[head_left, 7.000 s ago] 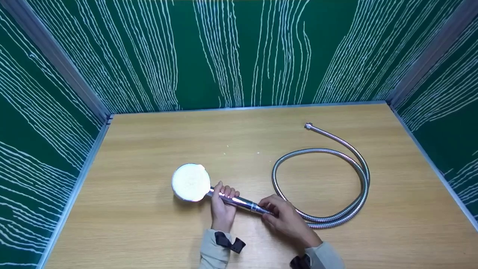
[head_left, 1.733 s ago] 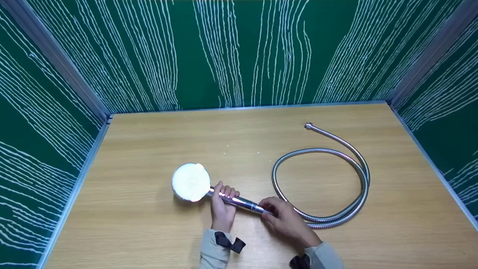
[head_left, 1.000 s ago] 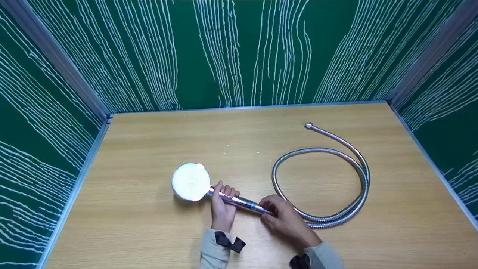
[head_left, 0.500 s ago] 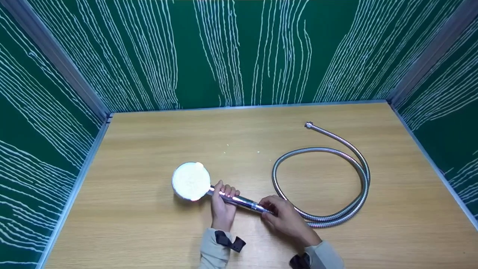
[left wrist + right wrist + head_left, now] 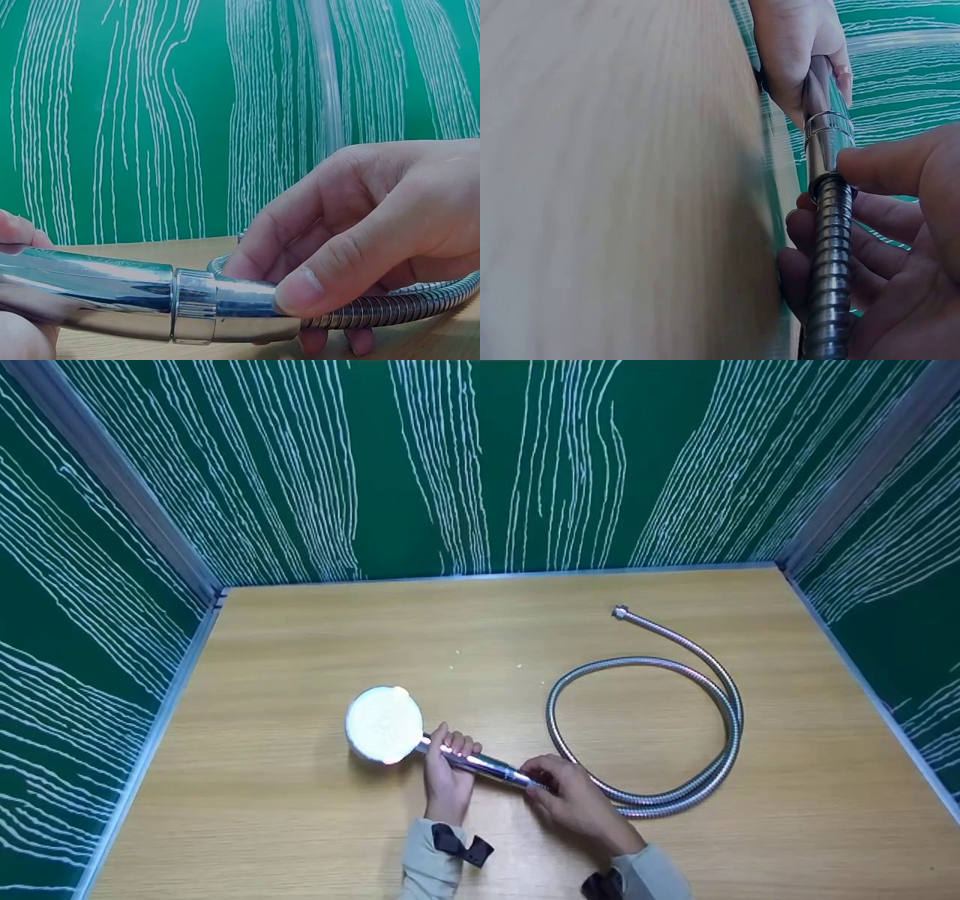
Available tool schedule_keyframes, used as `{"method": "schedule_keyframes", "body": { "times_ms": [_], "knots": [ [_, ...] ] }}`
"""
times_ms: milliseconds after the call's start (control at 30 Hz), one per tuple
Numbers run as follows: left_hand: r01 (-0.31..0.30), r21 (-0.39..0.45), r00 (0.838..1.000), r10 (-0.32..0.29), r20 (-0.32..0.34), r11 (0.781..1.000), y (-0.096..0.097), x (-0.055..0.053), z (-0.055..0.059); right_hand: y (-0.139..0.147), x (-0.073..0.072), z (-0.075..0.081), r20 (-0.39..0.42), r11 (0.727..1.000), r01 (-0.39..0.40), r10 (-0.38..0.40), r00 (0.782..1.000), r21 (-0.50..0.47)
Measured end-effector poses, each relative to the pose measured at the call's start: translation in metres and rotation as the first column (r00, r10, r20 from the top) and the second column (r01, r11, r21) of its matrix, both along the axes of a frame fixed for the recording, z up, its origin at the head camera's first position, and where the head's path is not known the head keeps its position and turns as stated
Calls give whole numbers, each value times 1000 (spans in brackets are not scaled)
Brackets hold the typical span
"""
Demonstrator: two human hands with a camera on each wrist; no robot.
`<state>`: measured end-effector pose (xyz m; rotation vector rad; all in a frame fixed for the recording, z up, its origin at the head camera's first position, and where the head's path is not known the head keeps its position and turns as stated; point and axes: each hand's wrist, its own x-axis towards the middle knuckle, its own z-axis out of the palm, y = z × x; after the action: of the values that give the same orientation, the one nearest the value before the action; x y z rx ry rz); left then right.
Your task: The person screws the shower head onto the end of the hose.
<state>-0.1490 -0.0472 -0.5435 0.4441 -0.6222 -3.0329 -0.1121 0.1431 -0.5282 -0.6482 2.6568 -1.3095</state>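
A chrome shower head (image 5: 384, 725) with a bright round white face lies to the left in the head view. My left hand (image 5: 448, 780) grips its handle (image 5: 484, 766) just below the head, fingers curled over it. At the handle's lower end my right hand (image 5: 574, 799) pinches the smooth metal hose nut (image 5: 251, 309) between thumb and fingers. In the left wrist view the nut sits flush against the ribbed collar of the handle. From the nut the coiled metal hose (image 5: 831, 277) runs back under my right palm, as the right wrist view shows.
The rest of the hose (image 5: 551, 712) loops over the wooden table (image 5: 300, 645) on the right, its free end fitting (image 5: 619, 613) pointing to the back. A few small white specks (image 5: 518, 666) dot the middle. Green panels with white lines (image 5: 495, 472) wall in the back and both sides.
Almost nothing differs; both hands keep their places on the handle and nut, with only slight shifts of the right fingers. The hose lies as before.
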Motion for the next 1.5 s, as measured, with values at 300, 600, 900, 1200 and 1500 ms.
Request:
{"method": "schedule_keyframes", "body": {
  "times_ms": [300, 600, 900, 1200, 1500],
  "knots": [
    [2, -12, 1000, -2, -15, 1000, 1, -1, -1, 1, 1, 0, -1, 1000, -3, 3, 1000, -16],
    [4, -4, 1000, -5, -26, 1000, 1, -1, -2, 1, 1, -2, -12, 999, -15, 14, 1000, -50],
    [7, -7, 1000, -7, -12, 1000, 0, 0, -1, 1, 1, -2, -21, 998, -15, 13, 1000, -63],
    [2, -17, 1000, -2, -10, 1000, 0, 0, -1, 0, 2, 0, -22, 999, -9, 8, 1000, -47],
    [-3, -7, 1000, 3, 4, 1000, 1, -1, 0, 0, 2, -1, -35, 999, -6, 4, 999, -41]
  ]
}}
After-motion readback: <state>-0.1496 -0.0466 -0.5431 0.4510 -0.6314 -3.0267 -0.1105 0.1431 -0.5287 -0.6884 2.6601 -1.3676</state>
